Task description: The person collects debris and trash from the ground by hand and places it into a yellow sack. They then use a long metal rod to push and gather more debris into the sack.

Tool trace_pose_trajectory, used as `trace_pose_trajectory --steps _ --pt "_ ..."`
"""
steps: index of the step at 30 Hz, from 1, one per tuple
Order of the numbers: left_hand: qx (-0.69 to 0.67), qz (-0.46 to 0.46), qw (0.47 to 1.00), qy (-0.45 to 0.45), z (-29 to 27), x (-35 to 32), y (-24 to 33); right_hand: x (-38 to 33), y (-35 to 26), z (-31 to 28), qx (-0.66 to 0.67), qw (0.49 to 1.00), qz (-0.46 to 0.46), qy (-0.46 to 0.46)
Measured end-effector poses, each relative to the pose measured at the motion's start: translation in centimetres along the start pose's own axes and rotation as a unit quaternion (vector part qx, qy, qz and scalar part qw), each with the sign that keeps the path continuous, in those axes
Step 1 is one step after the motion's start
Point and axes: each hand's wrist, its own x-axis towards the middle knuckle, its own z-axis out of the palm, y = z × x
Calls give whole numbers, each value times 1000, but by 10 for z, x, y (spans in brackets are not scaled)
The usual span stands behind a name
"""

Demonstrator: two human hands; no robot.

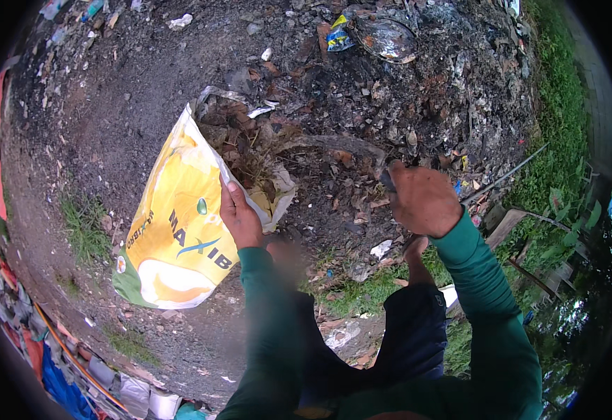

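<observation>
A yellow and white woven sack [169, 210] with a green corner lies tilted on the ground, its mouth toward the right. My left hand [241, 215] grips the rim of that mouth, thumb on the printed side. Dry leaves and plant litter [250, 157] show in and around the opening. My right hand [425, 198] is closed above the dark debris, right of the sack. Something dark shows at its fingers, too unclear to name. A greyish strip [341, 143] runs from the litter toward this hand; whether the hand holds it I cannot tell.
Burnt debris [418, 98] covers the ground ahead, with a round charred lid-like piece [386, 38] and a blue and yellow wrapper [339, 35]. A thin rod [505, 175] and wooden pieces [505, 227] lie at right beside green plants [558, 91]. Mixed rubbish [134, 392] lines the lower left.
</observation>
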Motion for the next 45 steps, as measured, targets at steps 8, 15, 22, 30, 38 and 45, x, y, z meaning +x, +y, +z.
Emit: trace_pose_trajectory --steps 8,15,22,30,38,45 --pt "-3 -4 1000 8 7 -4 3 71 181 -100 -99 948 245 176" --pt "-145 -120 982 -28 -3 -7 17 229 247 -40 -66 946 315 22" --pt "-35 -105 994 4 -4 0 24 183 217 -28 9 972 233 -8" --pt "-74 -93 993 14 -1 7 16 192 79 54 13 986 168 -17" --pt "-88 -68 992 55 -1 6 9 73 89 25 68 981 121 138" --pt "-97 -75 990 64 1 2 4 34 144 35 59 953 205 217"
